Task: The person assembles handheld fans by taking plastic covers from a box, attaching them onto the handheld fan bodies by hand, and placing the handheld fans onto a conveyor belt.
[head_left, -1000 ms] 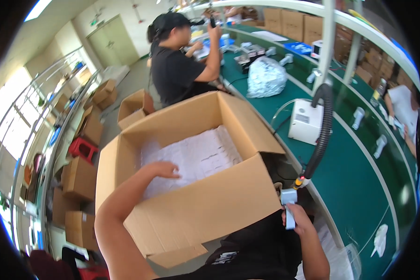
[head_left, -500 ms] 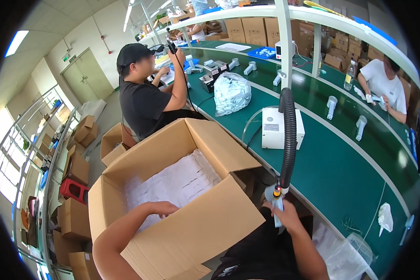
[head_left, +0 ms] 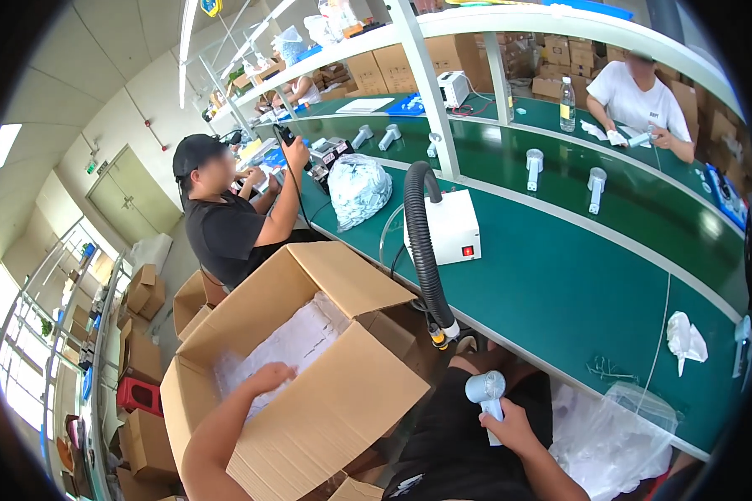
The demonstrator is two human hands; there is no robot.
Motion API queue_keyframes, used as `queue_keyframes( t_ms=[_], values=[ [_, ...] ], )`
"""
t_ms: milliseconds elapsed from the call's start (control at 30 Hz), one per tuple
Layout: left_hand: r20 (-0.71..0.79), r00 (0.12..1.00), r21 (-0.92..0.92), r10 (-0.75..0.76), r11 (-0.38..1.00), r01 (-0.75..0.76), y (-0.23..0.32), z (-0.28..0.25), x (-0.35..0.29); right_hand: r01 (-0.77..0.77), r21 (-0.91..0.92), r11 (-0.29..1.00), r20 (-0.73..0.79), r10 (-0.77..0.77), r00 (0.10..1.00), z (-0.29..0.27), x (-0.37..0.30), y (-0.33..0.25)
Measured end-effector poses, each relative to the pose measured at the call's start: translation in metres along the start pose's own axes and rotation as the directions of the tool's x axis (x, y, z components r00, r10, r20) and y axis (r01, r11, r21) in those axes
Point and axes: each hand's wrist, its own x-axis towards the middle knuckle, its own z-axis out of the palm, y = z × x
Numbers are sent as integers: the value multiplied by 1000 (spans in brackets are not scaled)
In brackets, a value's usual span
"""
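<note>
My right hand grips the handle of a light-blue handheld device. Its round, drum-shaped head points up and to the left, above my dark-clothed lap. My left forearm reaches over the near flap of a large cardboard box. Inside that box, my left hand is loosely bent and open above white sheet-like packing, with nothing visible in it. A black corrugated hose hangs between the box and the bench, its yellow-and-black nozzle apart from my right hand.
A green workbench carries a white machine and a bag of light-blue parts. Several similar devices stand on the green belt behind. One co-worker sits beyond the box, another across the bench. Clear plastic bags hang at right.
My right hand has brought the light-blue device down and away from the hose nozzle. The view has shifted right. My left hand stays in the box.
</note>
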Motion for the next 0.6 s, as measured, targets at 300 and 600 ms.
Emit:
queue_keyframes(
  t_ms=[300,600],
  values=[
    [-516,760,-722,-396,-277,-635,193,-69,-79,-40,192,981,76,26,997,-1,-1,11],
    [62,718,-762,694,-431,483,381,138,-64,90,418,904,-64,-69,996,-16,-5,-34]
  ],
)
